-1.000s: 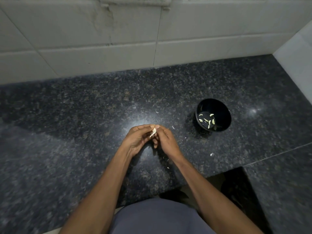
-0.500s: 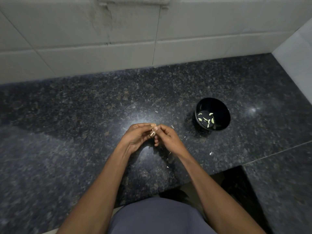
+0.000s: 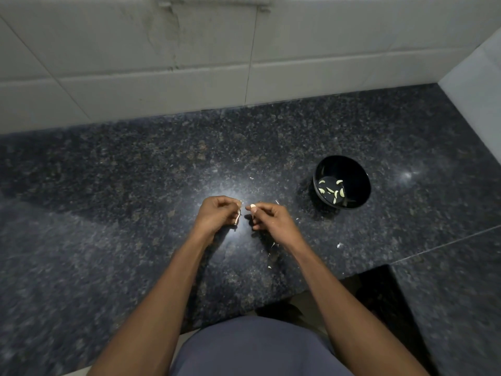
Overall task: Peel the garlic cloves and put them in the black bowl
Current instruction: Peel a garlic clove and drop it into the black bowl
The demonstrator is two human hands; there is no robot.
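Granite, dark and speckled, makes up the countertop point(image 3: 135, 185) that fills most of the view, with a bright glare spot near its middle. Behind it rises a wall of pale tiles point(image 3: 189, 63), and a second tiled face closes in the right corner. At the bottom edge a person's grey-blue clothing point(image 3: 252, 348) shows, with both bare forearms reaching forward over the counter.

On the right side of the counter stands the black bowl point(image 3: 355, 196), upright, well apart from the hands. Several peeled garlic cloves point(image 3: 332, 189) lie on its floor, pale against the dark inside.

Over the glare spot the two hands sit just beside each other but apart, with a narrow gap between them. The left hand point(image 3: 218, 213) has its fingers curled and pinches a thin brownish strip of skin point(image 3: 237, 219) that hangs down from its fingertips. The right hand point(image 3: 271, 218) is also curled, pinching a small pale garlic clove point(image 3: 252, 206) at the tips of thumb and forefinger.

Tiny white flakes of peel point(image 3: 338, 245) are scattered on the granite near and below the right wrist, with a few more specks beyond the hands.
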